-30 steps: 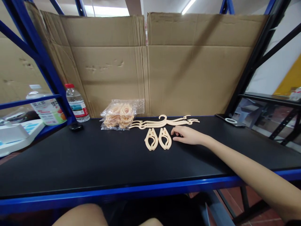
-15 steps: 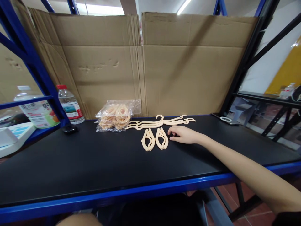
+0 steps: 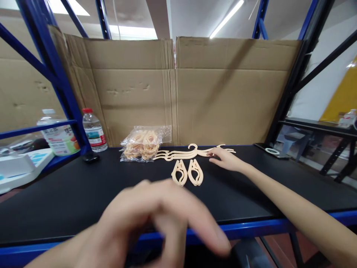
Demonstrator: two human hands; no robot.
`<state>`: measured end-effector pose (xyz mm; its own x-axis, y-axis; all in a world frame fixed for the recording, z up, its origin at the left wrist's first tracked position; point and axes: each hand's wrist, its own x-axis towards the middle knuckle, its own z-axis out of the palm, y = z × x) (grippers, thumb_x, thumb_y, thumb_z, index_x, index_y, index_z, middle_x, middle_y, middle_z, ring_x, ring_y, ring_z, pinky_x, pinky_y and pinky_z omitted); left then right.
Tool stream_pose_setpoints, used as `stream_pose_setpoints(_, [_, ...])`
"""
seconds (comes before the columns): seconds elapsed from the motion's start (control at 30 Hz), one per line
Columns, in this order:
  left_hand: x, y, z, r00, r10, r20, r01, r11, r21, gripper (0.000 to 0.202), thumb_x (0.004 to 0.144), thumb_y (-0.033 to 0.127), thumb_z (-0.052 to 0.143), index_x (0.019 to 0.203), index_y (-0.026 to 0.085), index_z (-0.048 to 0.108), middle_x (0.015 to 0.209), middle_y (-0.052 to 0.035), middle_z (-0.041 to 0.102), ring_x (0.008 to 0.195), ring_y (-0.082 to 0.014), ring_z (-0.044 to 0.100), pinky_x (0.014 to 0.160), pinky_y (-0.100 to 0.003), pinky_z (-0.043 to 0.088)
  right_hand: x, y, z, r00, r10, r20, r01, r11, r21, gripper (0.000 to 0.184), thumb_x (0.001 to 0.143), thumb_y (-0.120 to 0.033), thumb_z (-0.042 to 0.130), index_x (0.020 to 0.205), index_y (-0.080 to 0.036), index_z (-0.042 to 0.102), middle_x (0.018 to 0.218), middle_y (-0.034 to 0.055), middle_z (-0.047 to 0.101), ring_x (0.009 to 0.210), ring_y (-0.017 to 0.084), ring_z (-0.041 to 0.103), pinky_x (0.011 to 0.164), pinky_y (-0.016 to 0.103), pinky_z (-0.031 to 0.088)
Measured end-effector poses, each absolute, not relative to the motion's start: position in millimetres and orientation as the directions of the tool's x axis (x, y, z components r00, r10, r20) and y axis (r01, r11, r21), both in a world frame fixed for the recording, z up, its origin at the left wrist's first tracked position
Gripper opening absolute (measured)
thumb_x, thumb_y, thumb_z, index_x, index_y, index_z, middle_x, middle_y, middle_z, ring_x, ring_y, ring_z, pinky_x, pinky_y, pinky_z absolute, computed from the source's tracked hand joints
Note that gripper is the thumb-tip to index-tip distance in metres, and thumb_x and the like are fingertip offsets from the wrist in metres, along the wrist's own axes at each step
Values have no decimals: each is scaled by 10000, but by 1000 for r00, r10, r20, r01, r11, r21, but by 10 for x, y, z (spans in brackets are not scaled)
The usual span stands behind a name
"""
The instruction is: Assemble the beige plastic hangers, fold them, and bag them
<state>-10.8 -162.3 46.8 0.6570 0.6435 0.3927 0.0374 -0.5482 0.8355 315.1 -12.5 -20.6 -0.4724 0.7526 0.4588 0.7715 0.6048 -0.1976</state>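
Note:
My right hand [image 3: 227, 160] rests on the black shelf top [image 3: 83, 193], its fingertips touching the right end of a flat pile of cream plastic hangers [image 3: 192, 152]. Two folded cream hangers [image 3: 187, 173] lie side by side just left of that hand. A clear bag of more folded hangers [image 3: 142, 143] sits behind them by the cardboard. My left hand [image 3: 156, 219] is raised close to the camera, blurred, fingers spread loosely with nothing seen in them.
Cardboard sheets [image 3: 223, 96] wall off the back. A water bottle [image 3: 94, 130] and a drink jug [image 3: 60, 137] stand at the left by a blue upright [image 3: 55, 74]. A small black object [image 3: 89, 158] lies near them. A phone with a white ring [image 3: 272, 150] lies at the right.
My left hand has come up into view close to the camera. My right hand has slid back and slightly right, from beside the two folded hangers onto the flat hanger pile.

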Motion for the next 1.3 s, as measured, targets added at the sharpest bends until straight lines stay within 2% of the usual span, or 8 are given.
stream_pose_setpoints(0.13, [12, -1037, 726, 765, 618, 181, 160, -455, 876, 212, 757, 269, 598, 958, 202, 618, 556, 26, 599, 456, -106, 539, 464, -217, 440, 3350, 73, -289, -430, 759, 489, 817, 557, -146, 267, 835, -175, 515, 1083, -172, 613, 1041, 115, 646, 984, 252, 574, 898, 421, 428])
stream_pose_setpoints(0.27, [-34, -303, 308, 624, 781, 10, 348, -289, 892, 244, 664, 227, 612, 895, 150, 592, 640, -2, 632, 507, -108, 553, 474, -202, 427, 3398, 137, -373, -416, 798, 437, 850, 511, -125, 235, 826, -181, 542, 1041, -149, 632, 1011, 124, 641, 977, 258, 566, 883, 406, 437])
stream_pose_setpoints(0.37, [-122, -20, -38, 381, 924, 39, 322, -172, 931, 231, 654, 212, 593, 873, 136, 585, 662, -10, 629, 524, -98, 552, 477, -187, 432, 3357, 145, -408, -421, 802, 425, 856, 506, -108, 220, 842, -215, 547, 1038, -157, 629, 1018, 119, 627, 991, 262, 546, 894, 422, 423])
stream_pose_setpoints(0.43, [-148, 14, -137, 314, 949, 38, 291, -135, 947, 228, 651, 199, 591, 869, 131, 585, 670, -11, 625, 526, -92, 545, 471, -179, 430, 3329, 161, -432, -431, 795, 427, 851, 515, -100, 219, 856, -224, 535, 1047, -157, 619, 1036, 123, 615, 995, 261, 533, 904, 430, 411])
stream_pose_setpoints(0.67, [-86, -98, -129, 314, 947, 65, 263, -152, 953, 205, 661, 175, 588, 860, 125, 588, 659, -2, 614, 525, -82, 531, 474, -169, 429, 3285, 202, -481, -392, 793, 467, 863, 493, -112, 130, 859, -254, 522, 812, -162, 602, 898, 101, 560, 911, 240, 509, 845, 384, 421])
stream_pose_setpoints(0.93, [-143, -115, -106, 256, 964, 74, 211, -131, 969, 174, 690, 153, 589, 861, 124, 578, 692, -17, 628, 537, -84, 545, 490, -183, 460, 3382, 29, -237, -248, 837, 488, 799, 462, -385, 175, 841, -368, 502, 794, -200, 516, 746, 29, 615, 692, 182, 569, 672, 312, 437])
stream_pose_setpoints(1.13, [-112, -204, -75, 240, 965, 103, 178, -148, 973, 121, 725, 172, 611, 835, 128, 584, 886, -64, 647, 782, -142, 629, 664, -231, 517, 3494, -178, 61, -137, 804, 579, 728, 478, -492, 300, 785, -497, 568, 806, -199, 535, 730, 39, 619, 664, 179, 591, 643, 311, 461])
stream_pose_setpoints(1.3, [-71, -292, -110, 246, 958, 149, 125, -183, 975, 389, 733, 246, 649, 1091, 144, 538, 1116, -118, 584, 883, -180, 627, 752, -302, 527, 3439, -304, 163, -132, 834, 536, 687, 467, -557, 347, 784, -511, 579, 895, -183, 603, 778, 58, 652, 673, 182, 602, 625, 304, 468])
